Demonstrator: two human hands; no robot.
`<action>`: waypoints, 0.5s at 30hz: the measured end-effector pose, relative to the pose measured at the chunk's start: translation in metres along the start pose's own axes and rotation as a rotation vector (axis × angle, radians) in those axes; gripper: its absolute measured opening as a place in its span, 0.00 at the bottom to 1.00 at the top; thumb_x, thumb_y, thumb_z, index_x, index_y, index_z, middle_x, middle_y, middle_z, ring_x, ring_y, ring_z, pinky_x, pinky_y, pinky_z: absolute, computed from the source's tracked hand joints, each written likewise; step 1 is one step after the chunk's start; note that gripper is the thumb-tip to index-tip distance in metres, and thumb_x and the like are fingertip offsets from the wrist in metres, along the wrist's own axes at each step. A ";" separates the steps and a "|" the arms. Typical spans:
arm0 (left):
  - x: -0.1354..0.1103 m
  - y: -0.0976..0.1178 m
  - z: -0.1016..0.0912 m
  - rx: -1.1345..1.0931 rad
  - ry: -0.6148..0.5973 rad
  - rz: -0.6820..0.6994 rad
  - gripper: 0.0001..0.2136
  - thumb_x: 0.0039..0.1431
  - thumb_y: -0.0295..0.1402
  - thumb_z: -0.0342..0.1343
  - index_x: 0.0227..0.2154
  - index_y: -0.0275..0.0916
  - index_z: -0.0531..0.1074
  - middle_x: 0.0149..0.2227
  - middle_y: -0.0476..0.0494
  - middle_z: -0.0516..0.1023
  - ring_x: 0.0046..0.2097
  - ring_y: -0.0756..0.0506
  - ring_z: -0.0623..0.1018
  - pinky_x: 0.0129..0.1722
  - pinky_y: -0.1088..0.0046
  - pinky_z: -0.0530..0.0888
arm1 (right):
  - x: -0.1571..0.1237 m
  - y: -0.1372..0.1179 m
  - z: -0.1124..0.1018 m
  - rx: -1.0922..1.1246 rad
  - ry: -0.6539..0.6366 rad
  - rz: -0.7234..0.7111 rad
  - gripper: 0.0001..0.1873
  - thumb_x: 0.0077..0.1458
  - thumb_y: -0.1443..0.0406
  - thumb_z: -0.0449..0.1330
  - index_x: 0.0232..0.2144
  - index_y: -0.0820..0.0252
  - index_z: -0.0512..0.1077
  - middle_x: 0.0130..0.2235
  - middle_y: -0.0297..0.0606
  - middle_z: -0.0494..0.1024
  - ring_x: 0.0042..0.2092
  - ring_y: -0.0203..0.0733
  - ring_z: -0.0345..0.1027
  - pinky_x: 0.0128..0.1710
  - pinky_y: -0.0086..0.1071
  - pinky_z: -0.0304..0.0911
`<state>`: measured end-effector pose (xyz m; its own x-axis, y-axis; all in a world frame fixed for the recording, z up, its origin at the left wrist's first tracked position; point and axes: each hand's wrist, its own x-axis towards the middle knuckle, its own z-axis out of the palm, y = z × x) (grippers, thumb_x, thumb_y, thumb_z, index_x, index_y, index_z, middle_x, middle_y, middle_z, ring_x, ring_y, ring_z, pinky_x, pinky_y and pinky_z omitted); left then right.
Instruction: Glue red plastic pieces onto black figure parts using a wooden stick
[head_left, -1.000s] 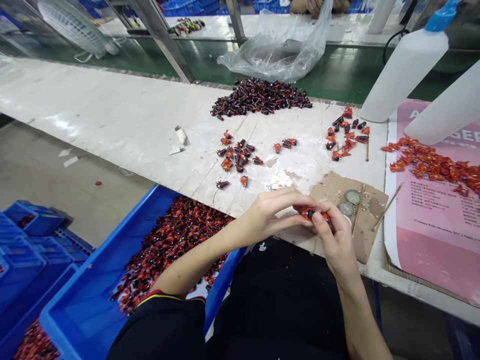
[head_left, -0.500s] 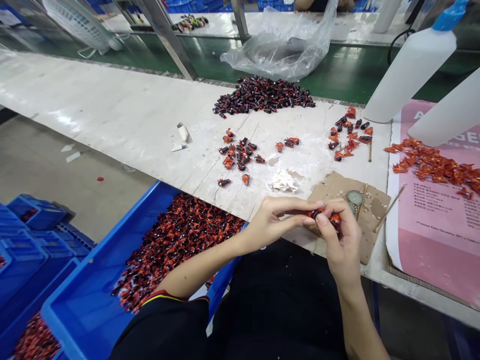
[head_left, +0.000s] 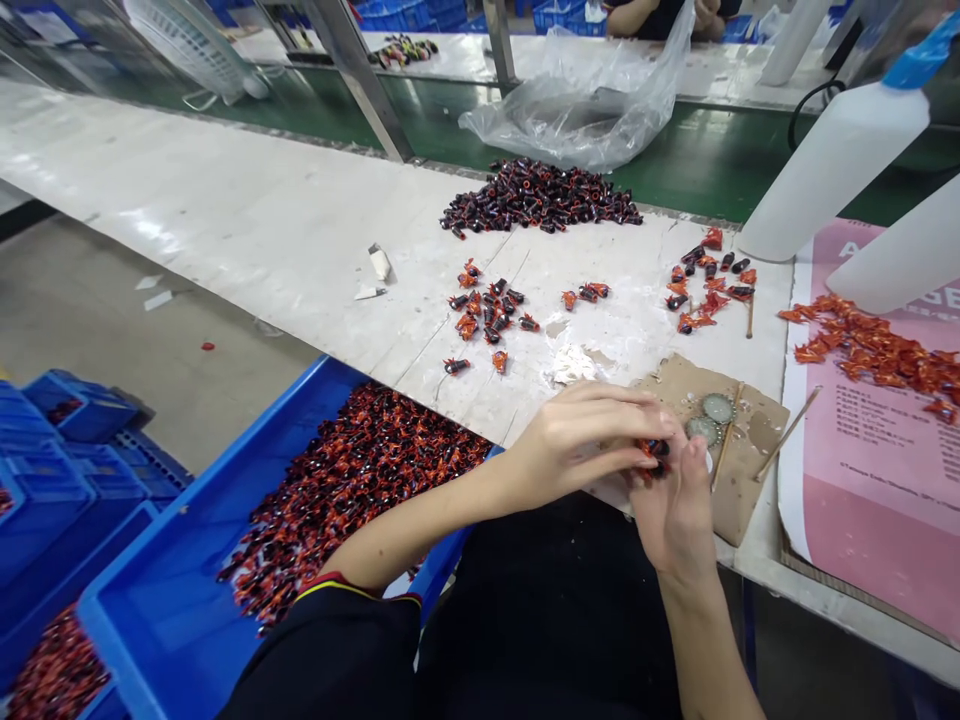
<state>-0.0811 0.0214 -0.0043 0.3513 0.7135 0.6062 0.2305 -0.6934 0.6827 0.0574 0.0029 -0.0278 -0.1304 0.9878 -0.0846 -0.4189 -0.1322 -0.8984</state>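
orange-and-black, the small piece (head_left: 651,456) sits pinched between our left hand (head_left: 581,440) and right hand (head_left: 675,500), both closed on it at the near edge of the white worktop (head_left: 262,230), just beside the cardboard scrap (head_left: 739,470) and above the blue bin (head_left: 187,610).

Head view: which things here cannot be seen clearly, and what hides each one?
- Small red-and-black piece: mostly covered by the left hand and right hand; shape unclear.
- Spray bottle: top cut off by the frame edge.
- Pink sheet: print too small to read.
- Another person's hands: cut off by the top edge.
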 end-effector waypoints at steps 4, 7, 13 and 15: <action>0.015 -0.007 -0.015 0.071 -0.227 0.021 0.11 0.60 0.32 0.60 0.45 0.37 0.74 0.52 0.34 0.78 0.58 0.40 0.73 0.58 0.60 0.72 | 0.006 -0.008 0.011 0.246 0.121 0.236 0.16 0.52 0.50 0.63 0.32 0.55 0.69 0.32 0.31 0.69 0.28 0.31 0.61 0.24 0.24 0.59; 0.036 -0.025 -0.030 0.079 -0.195 -0.088 0.08 0.64 0.33 0.55 0.43 0.38 0.74 0.52 0.37 0.76 0.55 0.44 0.76 0.55 0.64 0.72 | 0.009 -0.015 0.017 0.426 0.103 0.325 0.15 0.51 0.55 0.65 0.25 0.57 0.65 0.26 0.26 0.61 0.20 0.26 0.43 0.18 0.23 0.51; 0.082 -0.070 -0.039 0.804 -0.216 -0.722 0.17 0.69 0.36 0.47 0.55 0.31 0.64 0.53 0.28 0.70 0.52 0.36 0.76 0.52 0.57 0.71 | 0.010 -0.021 0.016 0.563 0.114 0.374 0.14 0.48 0.59 0.66 0.25 0.59 0.65 0.28 0.30 0.63 0.20 0.25 0.42 0.18 0.23 0.51; 0.091 -0.081 -0.032 0.917 -0.254 -0.797 0.22 0.68 0.39 0.47 0.58 0.29 0.61 0.55 0.23 0.67 0.54 0.30 0.74 0.51 0.54 0.71 | 0.010 -0.021 0.013 0.609 0.133 0.384 0.14 0.46 0.61 0.67 0.24 0.60 0.65 0.28 0.30 0.63 0.20 0.24 0.43 0.18 0.22 0.52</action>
<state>-0.0972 0.1458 0.0084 -0.0360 0.9993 -0.0128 0.9735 0.0380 0.2254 0.0530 0.0148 -0.0039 -0.2745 0.8593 -0.4316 -0.7959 -0.4549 -0.3995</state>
